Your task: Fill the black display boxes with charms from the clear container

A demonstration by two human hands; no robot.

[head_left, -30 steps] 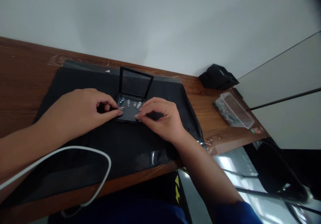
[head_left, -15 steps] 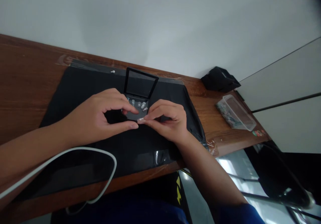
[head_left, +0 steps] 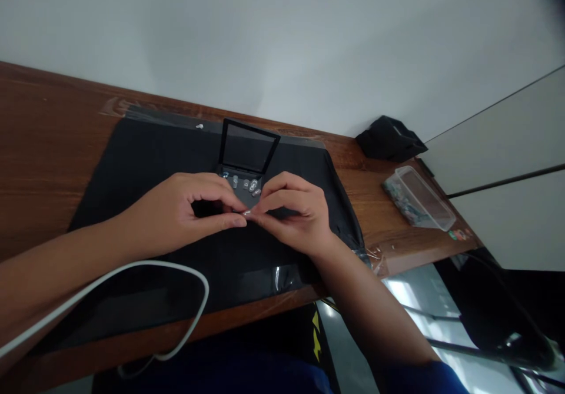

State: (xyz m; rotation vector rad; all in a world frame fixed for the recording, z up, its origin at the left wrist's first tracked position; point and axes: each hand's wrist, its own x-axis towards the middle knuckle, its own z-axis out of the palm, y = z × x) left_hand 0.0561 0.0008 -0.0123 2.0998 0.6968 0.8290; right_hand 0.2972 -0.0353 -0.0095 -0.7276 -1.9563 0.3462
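Between the fingertips of both hands is a small shiny clear packet [head_left: 247, 212]; its contents are too small to make out. My left hand [head_left: 198, 205] pinches its left end with thumb and forefinger. From the other side, my right hand [head_left: 293, 208] grips it between thumb and fingertips. Just behind the hands stands a small black case [head_left: 249, 145], its see-through lid raised. Several little clear packets [head_left: 253, 185] lie in its base, which my hands partly cover.
A black cloth [head_left: 168, 141] is taped over the wooden table [head_left: 44, 146]. A white cable [head_left: 194, 270] loops by my left forearm. On the right are a clear plastic tub [head_left: 419, 199] of small packets and a black holder [head_left: 391, 139]. A tiny white piece [head_left: 199, 126] lies at the back.
My left thumb and forefinger have closed from an open gap onto the packet. My right hand keeps its pinch in nearly the same spot.
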